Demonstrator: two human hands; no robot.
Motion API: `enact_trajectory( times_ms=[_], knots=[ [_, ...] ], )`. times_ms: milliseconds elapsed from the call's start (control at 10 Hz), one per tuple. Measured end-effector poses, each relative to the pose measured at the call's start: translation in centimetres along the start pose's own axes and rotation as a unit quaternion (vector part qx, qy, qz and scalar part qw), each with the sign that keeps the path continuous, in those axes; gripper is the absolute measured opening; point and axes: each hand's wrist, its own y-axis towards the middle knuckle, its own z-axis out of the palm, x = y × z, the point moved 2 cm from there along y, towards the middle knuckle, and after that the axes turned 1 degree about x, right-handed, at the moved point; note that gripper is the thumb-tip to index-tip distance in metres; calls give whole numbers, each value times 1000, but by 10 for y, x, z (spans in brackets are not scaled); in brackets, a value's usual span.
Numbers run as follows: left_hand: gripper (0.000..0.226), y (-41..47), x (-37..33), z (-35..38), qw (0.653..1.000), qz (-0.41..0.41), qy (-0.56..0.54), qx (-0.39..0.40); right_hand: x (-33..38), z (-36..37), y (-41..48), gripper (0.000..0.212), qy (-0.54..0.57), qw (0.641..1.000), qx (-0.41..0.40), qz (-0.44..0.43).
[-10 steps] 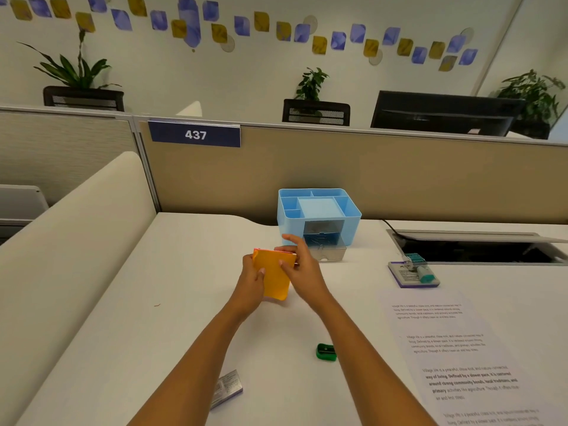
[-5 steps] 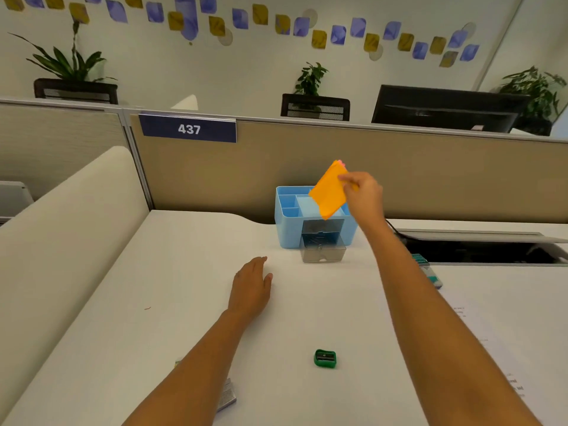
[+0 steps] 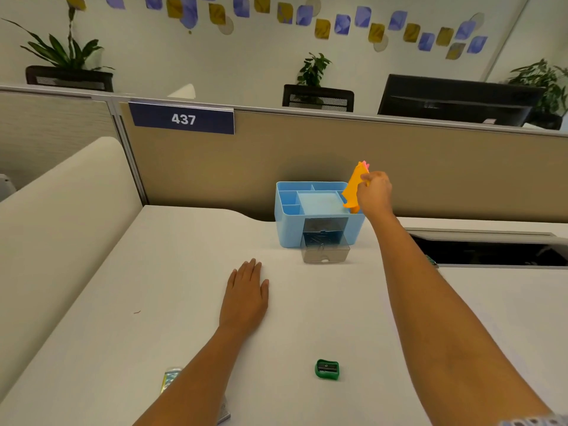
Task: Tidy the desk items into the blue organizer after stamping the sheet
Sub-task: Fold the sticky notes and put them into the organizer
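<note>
The blue organizer stands at the back of the white desk, its clear drawer pulled out in front. My right hand grips an orange sticky-note pad upright, its lower edge down in the organizer's right side. My left hand lies flat on the desk, fingers slightly apart, holding nothing. A green pencil sharpener sits on the desk near me. My right arm hides the stamp and the printed sheet.
A small packet lies partly under my left forearm. An open cable hatch is sunk into the desk at the right. A beige partition with a 437 sign backs the desk, and a padded divider runs along the left.
My right hand carried the orange pad from mid-desk up to the organizer and now lowers it into the right side. My left hand let go and settled flat on the desk.
</note>
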Motion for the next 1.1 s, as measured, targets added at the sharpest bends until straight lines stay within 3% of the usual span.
enact_trajectory(
  times_ms=[300, 500, 600, 700, 800, 900, 1000, 1100],
  knots=[
    [53, 0, -1, 0, 1000, -1, 4, -1, -7, 11, 3, 38, -7, 998, 60, 22],
    [53, 1, -1, 0, 1000, 0, 3, -9, -15, 25, -3, 36, -160, 976, 144, -21],
    [53, 1, -1, 1, 1000, -3, 3, -8, -22, 32, -4, 35, -207, 964, 148, -76],
    [53, 1, 0, 0, 1000, -4, 4, -8, -22, 34, -12, 43, -188, 960, 142, -148],
    [53, 1, -1, 0, 1000, -3, 4, -10, -19, 37, -30, 66, -176, 930, 242, -212],
    [53, 1, -1, 0, 1000, -4, 4, -8, -24, 43, -42, 85, -271, 877, 314, -242],
    [53, 1, -2, 0, 1000, -5, 3, -4, -29, 47, -42, 90, -295, 871, 307, -246],
    [54, 1, -1, 0, 1000, -4, 4, -4, -28, 51, -43, 81, -290, 883, 266, -256]
  ],
)
